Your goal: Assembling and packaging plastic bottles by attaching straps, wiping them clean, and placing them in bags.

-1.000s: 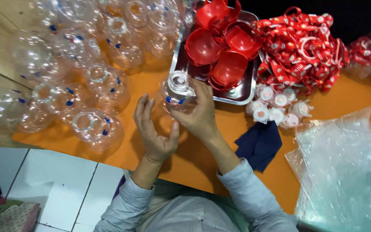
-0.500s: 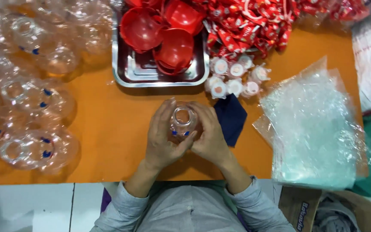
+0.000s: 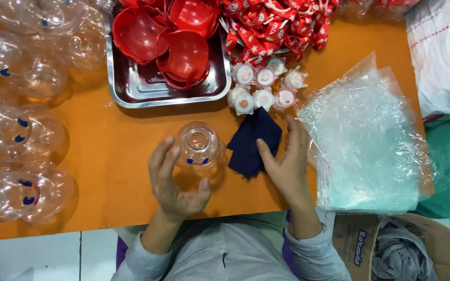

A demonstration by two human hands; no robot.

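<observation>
Fingers of the left hand (image 3: 175, 182) curl loosely around a clear plastic jar (image 3: 199, 145) with blue marks, fingertips on its left side and thumb under it, holding it upright on the orange table (image 3: 110, 151). The right hand (image 3: 287, 161) lies open, fingers spread, its thumb on the edge of a dark blue cloth (image 3: 253, 140) just right of the jar. Behind the cloth stands a cluster of small white caps (image 3: 264, 88). A steel tray (image 3: 147, 88) holds red plastic bowls (image 3: 183, 52). Clear plastic bags (image 3: 365, 140) lie stacked right of the right hand. More clear jars (image 3: 22, 130) crowd the table's left side.
</observation>
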